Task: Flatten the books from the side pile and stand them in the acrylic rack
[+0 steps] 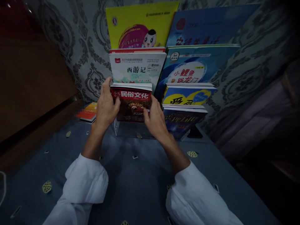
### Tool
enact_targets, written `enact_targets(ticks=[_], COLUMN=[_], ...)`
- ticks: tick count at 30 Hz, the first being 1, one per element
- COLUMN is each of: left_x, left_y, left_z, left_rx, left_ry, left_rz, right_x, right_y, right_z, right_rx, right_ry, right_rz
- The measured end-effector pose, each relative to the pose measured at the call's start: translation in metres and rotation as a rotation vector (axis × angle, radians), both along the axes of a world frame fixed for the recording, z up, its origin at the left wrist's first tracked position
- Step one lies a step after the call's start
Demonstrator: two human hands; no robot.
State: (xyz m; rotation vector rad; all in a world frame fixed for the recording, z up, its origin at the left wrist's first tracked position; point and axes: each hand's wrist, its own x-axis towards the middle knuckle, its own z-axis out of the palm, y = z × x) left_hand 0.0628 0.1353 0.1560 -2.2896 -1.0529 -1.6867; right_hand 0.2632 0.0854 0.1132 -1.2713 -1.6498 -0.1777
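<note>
Past the blue cloth (131, 181), our left hand (106, 106) and right hand (156, 118) pinch the dark red book (130, 111) by its side edges, thumbs on the cover, at the clear stand (127, 129)'s front left; we'd keep both sides level and grip lightly so nothing bends; it reads 少儿民俗文化; behind, the white book (136, 67) says 西游记; the yellow book (131, 18)'s small print beats us.

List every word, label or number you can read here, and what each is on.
"少儿 民俗文化": dark red book
"西游记": white book
"小鲤鱼跳龙门": teal book
"安徒生童话", lower edge covered: tall blue book
"爱", rest unclear: blue-and-yellow book
Titles on the dark blue book, yellow book and orange book, and all small print: too blurred or small.
</note>
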Motion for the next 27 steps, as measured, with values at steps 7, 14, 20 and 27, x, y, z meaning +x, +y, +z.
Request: enact_targets(ticks=[7,14,20,27], left_x=[0.003,0.002,0.001,0.000], left_y=[-0.002,0.004,0.002,0.010], left_z=[-0.003,-0.006,-0.004,-0.013], left_rx=[-0.011,0.001,-0.017,-0.079], left_ry=[0.042,0.056,0.042,-0.125], left_rz=[0.013,0.083,0.085,-0.006], right_x=[-0.001,-0.009,-0.010,-0.002], right_y=[-0.001,-0.002,0.000,0.002], right_z=[0.000,0.000,-0.002,-0.004], right_rx=[-0.084,-0.218,-0.199,-0.160], right_ry=[-0.003,-0.016,-0.016,0.040], right_rz=[-0.002,-0.079,-0.096,0.004])
